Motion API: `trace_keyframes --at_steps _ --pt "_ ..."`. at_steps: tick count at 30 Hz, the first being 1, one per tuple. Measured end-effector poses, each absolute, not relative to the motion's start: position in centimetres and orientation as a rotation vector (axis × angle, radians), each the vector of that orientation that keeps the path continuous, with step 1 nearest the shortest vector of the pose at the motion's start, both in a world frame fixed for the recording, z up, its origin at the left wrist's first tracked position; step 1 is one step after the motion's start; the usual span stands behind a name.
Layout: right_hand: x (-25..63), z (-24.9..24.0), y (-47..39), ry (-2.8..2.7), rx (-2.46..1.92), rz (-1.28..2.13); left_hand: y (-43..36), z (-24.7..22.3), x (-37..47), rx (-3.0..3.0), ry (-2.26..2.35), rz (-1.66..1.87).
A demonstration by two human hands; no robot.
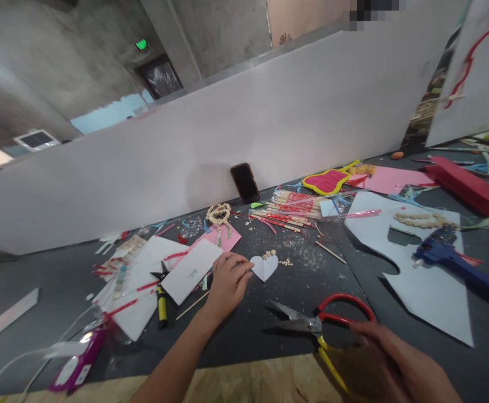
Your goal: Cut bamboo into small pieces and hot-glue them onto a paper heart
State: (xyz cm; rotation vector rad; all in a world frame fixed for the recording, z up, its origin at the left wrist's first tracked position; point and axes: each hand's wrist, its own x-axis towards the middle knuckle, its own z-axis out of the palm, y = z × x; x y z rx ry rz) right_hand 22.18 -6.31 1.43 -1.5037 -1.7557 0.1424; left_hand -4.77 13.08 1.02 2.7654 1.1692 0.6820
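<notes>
Near the middle of the dark table lies a white paper heart (264, 268) with a crease down its centre. My left hand (229, 280) is beside its left edge, fingers extended, palm down, with the fingertips at the paper. Small beige beads (269, 254) sit along the top and right of the heart. At the lower right, my right hand (399, 358) is on the scissors (298, 323), which have one red and one yellow handle; their blades are apart and point left. The right hand is partly blurred.
A glue gun (441, 252) rests on cut white paper (433, 296) at right. Pliers (162, 305), a white card (191, 271) and a purple device (80, 361) are at left. Behind are bundled sticks (290, 210) and a phone (245, 183) against the white partition (164, 151).
</notes>
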Motion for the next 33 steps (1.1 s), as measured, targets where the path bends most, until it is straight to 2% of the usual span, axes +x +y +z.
trace_keyframes --at_steps 5,13,27,33 --pt "21.6 0.1 -5.3 -1.724 -1.589 0.149 8.5 1.3 -5.7 2.670 1.285 0.704" --pt "21.1 -1.5 -4.0 -2.028 -1.623 0.104 3.0 0.3 -5.7 2.528 1.443 0.711" --pt "21.1 -1.2 -3.7 -2.150 -1.603 0.159 1.1 0.7 -4.2 2.260 1.465 0.854" --pt "21.1 0.1 -3.3 -2.011 -1.610 0.153 0.7 0.2 -4.4 1.790 1.529 1.068"
